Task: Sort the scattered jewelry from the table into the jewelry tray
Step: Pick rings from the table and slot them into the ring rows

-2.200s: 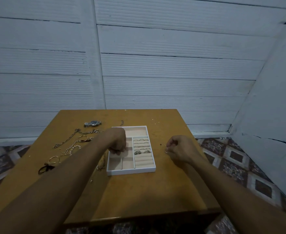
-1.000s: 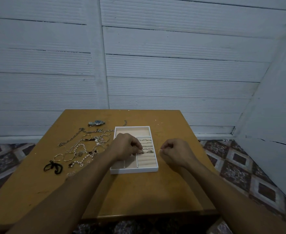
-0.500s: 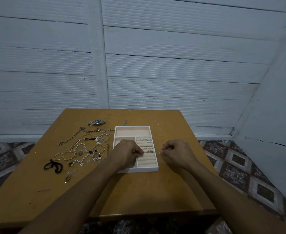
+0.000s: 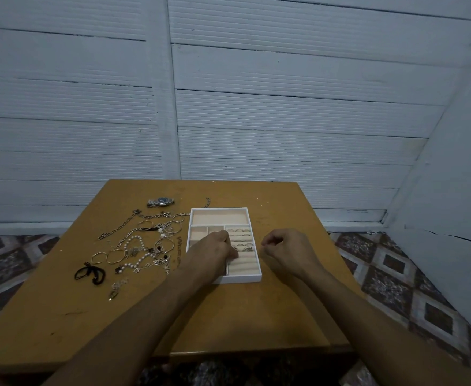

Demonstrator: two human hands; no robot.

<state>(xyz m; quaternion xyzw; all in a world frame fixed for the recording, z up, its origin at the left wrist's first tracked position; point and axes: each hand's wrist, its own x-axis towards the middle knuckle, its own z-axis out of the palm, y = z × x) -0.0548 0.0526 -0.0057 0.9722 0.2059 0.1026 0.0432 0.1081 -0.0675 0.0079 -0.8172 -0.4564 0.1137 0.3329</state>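
Note:
The white jewelry tray (image 4: 245, 279) with beige lining sits mid-table; several rings (image 4: 240, 231) stand in its ring rolls on the right side. My left hand (image 4: 210, 252) rests over the tray's middle with its fingers curled down at the ring rolls, and I cannot see whether they hold anything. My right hand (image 4: 284, 250) is a loose fist on the table just right of the tray, thumb against forefinger, with nothing visible in it. Scattered jewelry (image 4: 142, 246), made up of chains, bangles and a pearl strand, lies left of the tray.
A wristwatch (image 4: 160, 201) lies at the far left of the wooden table (image 4: 256, 316), with a short chain (image 4: 207, 202) behind the tray. A black bow tie band (image 4: 89, 274) and a small charm (image 4: 116, 288) sit nearer me. A white panel wall stands behind, and tiled floor shows at both sides.
My left hand moved from the tray's left compartments rightward to the ring rolls and stayed there. My right hand shifted slightly closer to the tray. The view drifted a little.

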